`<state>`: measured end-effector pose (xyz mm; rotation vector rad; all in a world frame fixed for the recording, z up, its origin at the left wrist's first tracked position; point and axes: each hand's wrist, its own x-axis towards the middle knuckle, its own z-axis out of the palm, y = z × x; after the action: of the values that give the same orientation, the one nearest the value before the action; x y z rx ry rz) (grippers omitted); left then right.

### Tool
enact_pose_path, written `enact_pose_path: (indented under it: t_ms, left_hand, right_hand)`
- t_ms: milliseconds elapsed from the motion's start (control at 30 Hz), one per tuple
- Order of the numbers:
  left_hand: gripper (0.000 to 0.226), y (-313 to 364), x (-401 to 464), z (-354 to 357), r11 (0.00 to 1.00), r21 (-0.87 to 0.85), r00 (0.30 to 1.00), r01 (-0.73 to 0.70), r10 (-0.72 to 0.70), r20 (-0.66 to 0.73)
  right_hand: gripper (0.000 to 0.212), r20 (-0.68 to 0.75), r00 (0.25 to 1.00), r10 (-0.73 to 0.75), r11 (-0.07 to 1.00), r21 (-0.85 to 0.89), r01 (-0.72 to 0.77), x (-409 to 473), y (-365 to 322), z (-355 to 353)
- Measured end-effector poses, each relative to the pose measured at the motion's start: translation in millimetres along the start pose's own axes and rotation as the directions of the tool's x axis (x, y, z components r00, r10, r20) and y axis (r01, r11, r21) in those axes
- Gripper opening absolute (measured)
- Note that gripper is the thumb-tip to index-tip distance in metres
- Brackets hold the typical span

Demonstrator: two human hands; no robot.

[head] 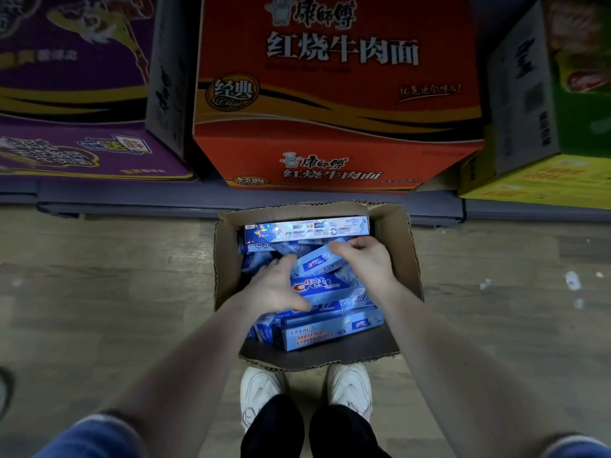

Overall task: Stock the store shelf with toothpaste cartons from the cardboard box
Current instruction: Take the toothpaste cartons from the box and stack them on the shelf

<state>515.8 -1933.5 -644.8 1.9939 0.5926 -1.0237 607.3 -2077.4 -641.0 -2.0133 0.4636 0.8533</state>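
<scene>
Blue Crest toothpaste cartons (pixel 319 285) fill the cardboard box (pixel 401 246) on the floor, none visibly shelved yet, as the left hand (pixel 276 285) and right hand (pixel 363 259) curl onto the top ones.

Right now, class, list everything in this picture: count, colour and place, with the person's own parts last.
box: one, brown, open, on the floor by the shelf
cartons: many, blue, piled in the box; exact count unclear
red case: one, on the shelf, centre
purple case: one, shelf left
green case: one, green and yellow, shelf right
shoes: two, white, below the box
left hand: on the cartons
right hand: on a carton
</scene>
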Motion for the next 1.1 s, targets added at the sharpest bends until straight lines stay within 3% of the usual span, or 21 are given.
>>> enact_pose_path:
  t_ms: [133,267,367,467,600,667,767,867,967,1033,1100]
  left_hand:
    - [0.088,1.7,-12.1,1.6,0.968,0.235,0.985,-0.089,0.12,-0.121]
    - [0.084,0.5,-30.0,0.0,0.862,0.485,0.943,-0.147,0.27,-0.195]
    - [0.08,0.0,-43.1,-1.4,0.839,0.515,0.93,-0.174,0.312,-0.194]
    - [0.084,4.4,-55.1,-6.3,0.834,0.519,0.935,-0.189,0.314,-0.164]
    - [0.093,18.8,-74.2,-6.3,0.815,0.547,0.96,-0.191,0.272,-0.071]
    - [0.094,23.8,-84.5,-0.8,0.816,0.553,0.973,-0.17,0.226,-0.036]
    - [0.09,26.2,-96.2,6.7,0.824,0.553,0.981,-0.124,0.186,-0.058]
    - [0.075,27.2,-108.3,7.8,0.803,0.582,0.967,-0.129,0.231,-0.104]
    - [0.059,24.4,-120.9,0.9,0.896,0.407,0.957,-0.177,0.254,-0.143]
    - [0.051,24.5,-129.4,-11.5,0.98,0.127,0.949,-0.153,0.182,-0.258]
    - [0.044,28.7,-136.7,-27.3,0.965,-0.234,0.951,-0.117,0.041,-0.306]
  right_hand:
    - [0.026,0.012,0.998,-0.054,0.998,0.034,0.054,-14.2,5.0,-8.7]
    - [0.018,0.121,0.991,0.063,0.918,0.382,-0.105,-42.0,17.0,-17.0]
    - [0.02,0.164,0.985,0.053,0.872,0.474,-0.126,-61.6,22.3,-24.2]
    - [0.026,0.183,0.983,0.011,0.885,0.456,-0.094,-76.2,15.3,-29.2]
    - [0.007,0.16,0.987,-0.019,0.916,0.397,-0.047,-88.3,3.9,-41.2]
    - [0.01,0.179,0.983,-0.028,0.932,0.36,-0.039,-93.5,0.9,-46.9]
    - [0.011,0.207,0.977,-0.044,0.953,0.303,-0.021,-101.9,-3.2,-52.7]
    - [0.012,0.19,0.981,-0.044,0.955,0.296,-0.014,-106.5,-7.5,-60.3]
    - [0.01,0.139,0.99,0.008,0.937,0.344,-0.056,-110.8,-12.9,-74.5]
    - [0.012,0.134,0.99,0.038,0.921,0.38,-0.087,-115.1,-15.6,-86.3]
    - [0.013,0.142,0.988,0.059,0.896,0.428,-0.115,-120.4,-18.2,-97.5]
